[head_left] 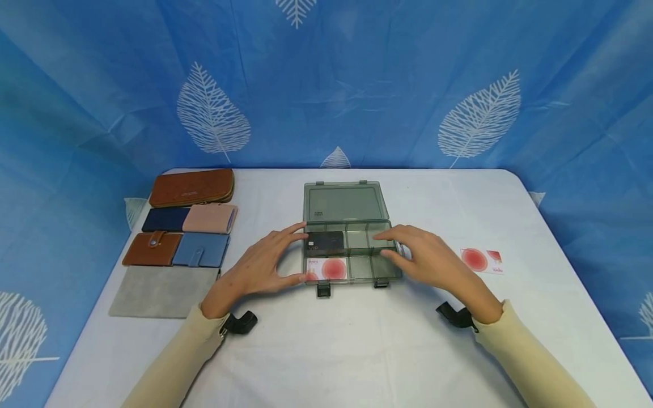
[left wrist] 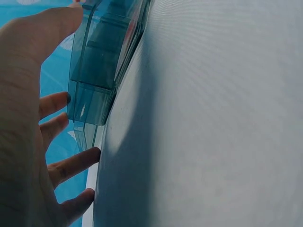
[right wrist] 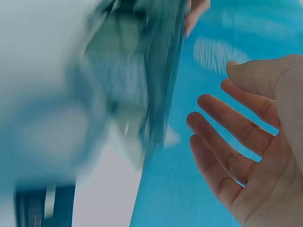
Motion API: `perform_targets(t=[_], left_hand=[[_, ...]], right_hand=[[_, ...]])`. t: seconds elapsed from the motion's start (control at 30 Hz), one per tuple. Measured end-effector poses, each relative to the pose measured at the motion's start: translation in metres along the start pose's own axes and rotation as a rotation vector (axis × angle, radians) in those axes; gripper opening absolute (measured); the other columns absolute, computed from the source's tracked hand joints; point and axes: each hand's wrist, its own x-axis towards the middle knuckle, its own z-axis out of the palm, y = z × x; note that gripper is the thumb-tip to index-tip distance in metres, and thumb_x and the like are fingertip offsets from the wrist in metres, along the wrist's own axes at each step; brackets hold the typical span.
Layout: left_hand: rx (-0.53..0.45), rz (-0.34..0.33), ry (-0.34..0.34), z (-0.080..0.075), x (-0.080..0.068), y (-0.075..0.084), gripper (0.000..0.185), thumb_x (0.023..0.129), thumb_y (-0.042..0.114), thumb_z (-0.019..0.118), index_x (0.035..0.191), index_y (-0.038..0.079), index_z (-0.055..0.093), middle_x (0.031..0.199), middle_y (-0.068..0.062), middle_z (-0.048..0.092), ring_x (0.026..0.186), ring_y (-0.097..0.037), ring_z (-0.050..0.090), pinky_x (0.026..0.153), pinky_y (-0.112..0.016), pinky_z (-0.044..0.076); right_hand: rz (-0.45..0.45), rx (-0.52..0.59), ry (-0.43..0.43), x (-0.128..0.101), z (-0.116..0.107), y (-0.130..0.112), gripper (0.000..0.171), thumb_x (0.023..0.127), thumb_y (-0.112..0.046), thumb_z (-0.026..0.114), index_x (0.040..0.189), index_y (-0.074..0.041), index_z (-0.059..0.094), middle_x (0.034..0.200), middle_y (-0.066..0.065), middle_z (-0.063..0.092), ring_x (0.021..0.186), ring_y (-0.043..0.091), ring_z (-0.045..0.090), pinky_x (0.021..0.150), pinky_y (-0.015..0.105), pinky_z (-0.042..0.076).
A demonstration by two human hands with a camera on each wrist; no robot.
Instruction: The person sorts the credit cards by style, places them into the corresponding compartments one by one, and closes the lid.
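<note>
Head view: bright, even overhead light, soft shadows, sharp; slight wide-angle bend at edges. Left wrist view: dim shadow across table [left wrist: 213,118], close focus. Right wrist view: heavy motion blur.

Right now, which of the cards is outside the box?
The white card with the red circle, lying alone on the table right of the right hand. The black card and the other red-circle card sit in the box.
</note>
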Motion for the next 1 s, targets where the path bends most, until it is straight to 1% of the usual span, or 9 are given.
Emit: perform_targets(t=[0.17, 0.33, 0.63, 0.67, 0.73, 0.83, 0.9, 0.97, 1.0], left_hand=[[-0.007, 0.006, -0.010, 0.000, 0.000, -0.001, 0.088, 0.089, 0.060, 0.079, 0.161, 0.018, 0.051, 0.176, 0.005, 0.031, 0.148, -0.032, 0.049, 0.114, -0.062, 0.044], [-0.022, 0.001, -0.022, 0.001, 0.002, -0.003, 0.087, 0.089, 0.060, 0.079, 0.160, 0.018, 0.051, 0.176, 0.006, 0.030, 0.151, -0.030, 0.047, 0.118, -0.061, 0.041], [-0.050, -0.018, -0.027, -0.001, 0.001, -0.002, 0.090, 0.090, 0.059, 0.080, 0.163, 0.019, 0.048, 0.178, 0.008, 0.026, 0.153, -0.029, 0.042, 0.115, -0.063, 0.044], [-0.052, -0.017, -0.026, -0.001, 0.000, -0.002, 0.090, 0.090, 0.058, 0.081, 0.163, 0.018, 0.048, 0.178, 0.007, 0.026, 0.153, -0.029, 0.042, 0.114, -0.064, 0.044], [-0.054, -0.016, -0.021, -0.001, 0.000, -0.002, 0.089, 0.089, 0.058, 0.081, 0.163, 0.018, 0.048, 0.178, 0.005, 0.026, 0.153, -0.030, 0.042, 0.112, -0.065, 0.045], [-0.057, -0.006, -0.016, -0.003, 0.000, -0.002, 0.088, 0.089, 0.057, 0.081, 0.161, 0.017, 0.050, 0.176, 0.003, 0.029, 0.154, -0.032, 0.041, 0.114, -0.065, 0.044], [-0.055, 0.000, -0.014, -0.004, 0.001, -0.002, 0.087, 0.089, 0.057, 0.080, 0.161, 0.017, 0.050, 0.176, 0.002, 0.030, 0.154, -0.032, 0.041, 0.115, -0.065, 0.043], [-0.055, 0.006, -0.016, -0.005, 0.001, -0.003, 0.087, 0.090, 0.057, 0.079, 0.161, 0.016, 0.050, 0.175, 0.001, 0.032, 0.155, -0.033, 0.040, 0.117, -0.065, 0.041], [-0.055, 0.006, -0.018, -0.005, 0.001, -0.003, 0.087, 0.090, 0.058, 0.079, 0.161, 0.016, 0.050, 0.175, 0.001, 0.032, 0.155, -0.032, 0.040, 0.117, -0.065, 0.041]], right_hand=[[0.092, -0.009, 0.059, -0.025, -0.016, 0.029, 0.040, 0.099, -0.012, 0.080, 0.138, -0.012, 0.073, 0.132, 0.009, 0.074, 0.106, 0.033, 0.073, 0.084, 0.053, 0.060], [0.150, -0.029, 0.089, -0.050, -0.032, 0.057, 0.044, 0.097, -0.007, 0.081, 0.139, -0.007, 0.070, 0.133, 0.014, 0.073, 0.107, 0.038, 0.073, 0.086, 0.058, 0.060], [0.313, -0.021, 0.054, -0.092, -0.053, 0.107, 0.051, 0.092, -0.005, 0.084, 0.140, -0.003, 0.068, 0.130, 0.025, 0.072, 0.112, 0.047, 0.067, 0.089, 0.068, 0.056], [0.323, -0.027, 0.051, -0.096, -0.054, 0.112, 0.051, 0.091, -0.005, 0.085, 0.139, -0.003, 0.068, 0.129, 0.025, 0.073, 0.112, 0.047, 0.067, 0.089, 0.067, 0.057], [0.343, -0.028, 0.041, -0.105, -0.056, 0.122, 0.052, 0.090, -0.005, 0.087, 0.138, -0.002, 0.069, 0.129, 0.027, 0.072, 0.113, 0.047, 0.067, 0.090, 0.052, 0.061], [0.383, -0.028, 0.019, -0.118, -0.059, 0.135, 0.052, 0.090, -0.011, 0.088, 0.137, -0.002, 0.070, 0.130, 0.027, 0.071, 0.116, 0.047, 0.065, 0.090, 0.039, 0.059], [0.418, -0.015, -0.003, -0.125, -0.061, 0.142, 0.054, 0.091, -0.017, 0.089, 0.138, -0.002, 0.069, 0.132, 0.029, 0.069, 0.118, 0.048, 0.062, 0.093, 0.042, 0.058], [0.438, -0.009, -0.021, -0.130, -0.061, 0.147, 0.057, 0.090, -0.021, 0.090, 0.138, -0.001, 0.069, 0.134, 0.030, 0.067, 0.119, 0.050, 0.060, 0.095, 0.058, 0.055], [0.440, -0.007, -0.026, -0.133, -0.062, 0.149, 0.059, 0.088, -0.022, 0.092, 0.138, 0.000, 0.069, 0.135, 0.031, 0.067, 0.119, 0.051, 0.059, 0.095, 0.059, 0.055]])
